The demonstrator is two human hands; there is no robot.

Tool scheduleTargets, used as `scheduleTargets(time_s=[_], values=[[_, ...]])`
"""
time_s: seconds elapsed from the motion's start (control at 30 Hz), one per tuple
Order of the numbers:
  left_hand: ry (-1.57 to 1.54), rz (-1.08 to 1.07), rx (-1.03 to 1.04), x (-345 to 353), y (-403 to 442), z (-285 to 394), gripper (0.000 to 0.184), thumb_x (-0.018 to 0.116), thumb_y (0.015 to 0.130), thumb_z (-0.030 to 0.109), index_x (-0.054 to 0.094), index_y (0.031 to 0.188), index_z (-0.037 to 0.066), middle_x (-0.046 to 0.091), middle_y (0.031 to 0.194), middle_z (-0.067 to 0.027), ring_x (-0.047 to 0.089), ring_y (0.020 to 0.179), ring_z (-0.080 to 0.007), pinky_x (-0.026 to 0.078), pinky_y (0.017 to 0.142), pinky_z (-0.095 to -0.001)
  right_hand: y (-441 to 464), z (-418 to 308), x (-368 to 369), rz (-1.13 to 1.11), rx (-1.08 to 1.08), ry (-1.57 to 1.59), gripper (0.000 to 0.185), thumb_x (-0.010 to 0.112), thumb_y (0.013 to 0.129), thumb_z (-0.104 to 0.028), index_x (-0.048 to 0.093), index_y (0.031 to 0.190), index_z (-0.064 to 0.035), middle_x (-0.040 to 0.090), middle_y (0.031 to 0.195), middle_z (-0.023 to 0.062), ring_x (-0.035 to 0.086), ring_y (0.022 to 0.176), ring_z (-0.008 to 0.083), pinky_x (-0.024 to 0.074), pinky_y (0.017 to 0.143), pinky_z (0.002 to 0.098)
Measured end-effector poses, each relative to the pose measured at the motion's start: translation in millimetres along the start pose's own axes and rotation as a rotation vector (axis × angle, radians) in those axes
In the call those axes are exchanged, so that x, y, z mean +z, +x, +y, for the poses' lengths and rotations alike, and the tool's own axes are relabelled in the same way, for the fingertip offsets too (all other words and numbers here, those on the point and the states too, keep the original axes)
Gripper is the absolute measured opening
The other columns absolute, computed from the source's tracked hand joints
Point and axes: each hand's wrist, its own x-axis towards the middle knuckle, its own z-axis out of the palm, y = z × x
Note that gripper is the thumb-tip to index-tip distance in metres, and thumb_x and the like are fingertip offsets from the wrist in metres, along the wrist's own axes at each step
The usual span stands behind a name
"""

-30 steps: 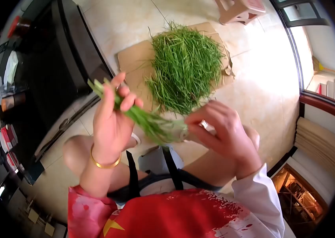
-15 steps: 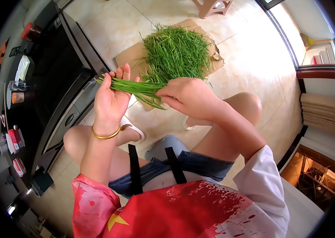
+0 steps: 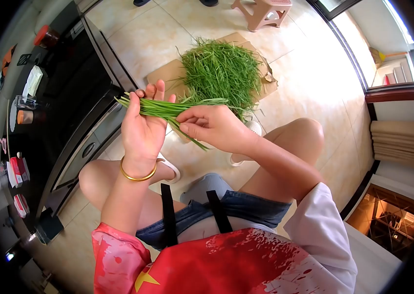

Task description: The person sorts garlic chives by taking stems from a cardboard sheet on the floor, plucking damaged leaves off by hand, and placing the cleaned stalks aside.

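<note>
Broadly, a floor of pale beige, glossy square tiles [image 3: 329,73] spreads beneath you, brightest at the right of the frame. A long black cabinet with a shiny top [image 3: 65,112] fills the left side. At upper centre, a flat sheet of brown cardboard [image 3: 163,78] lies on the tiles, and on it sits a loose, tangled heap of thin green stalks [image 3: 221,73]. Near the top edge, right of centre, stands a pale pink plastic stool [image 3: 263,13].

Your two hands meet just left of the frame's centre, in front of the heap. Your left hand [image 3: 143,130] is turned palm up, its fingers loosely curled, grasping a slim bundle of long green stalks [image 3: 167,109] between thumb and fingers. Your right hand [image 3: 216,126] comes in from the right, thumb and fingertips pinching at the bundle's right part; you cannot tell how many stalks they grip. The bundle lies roughly level across the frame. A thin gold-coloured bangle [image 3: 138,179] circles your left wrist.
</note>
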Motion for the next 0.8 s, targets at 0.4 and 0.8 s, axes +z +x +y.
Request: scheduleTargets(time_s=[0.4, 0.8], values=[[0.151, -0.121, 0.059, 6.3, -5.5, -1.5, 0.022, 0.038, 0.103, 0.028, 0.050, 0.096, 0.011, 0.058, 0.110, -0.0058, 0.050, 0.118, -0.0244, 0.040, 0.100, -0.0456, 4.1, -9.1, 2.7, 0.036, 0.135, 0.066, 0.022, 0.065, 0.084, -0.016, 0.065, 0.096, 0.0024, 0.067, 0.076, 0.0112, 0.065, 0.069, 0.0151, 0.0516, 0.065, 0.0275], [0.224, -0.095, 0.071, 2.7, -6.0, -5.4, 0.023, 0.037, 0.103, 0.028, 0.050, 0.097, 0.011, 0.058, 0.110, -0.0068, 0.050, 0.118, -0.0246, 0.040, 0.100, -0.0447, 6.7, 1.4, 6.0, 0.042, 0.007, -0.142, 0.017, 0.065, 0.085, -0.012, 0.063, 0.095, 0.0017, 0.064, 0.074, 0.0049, 0.058, 0.066, 0.0091, 0.0465, 0.059, 0.0250]])
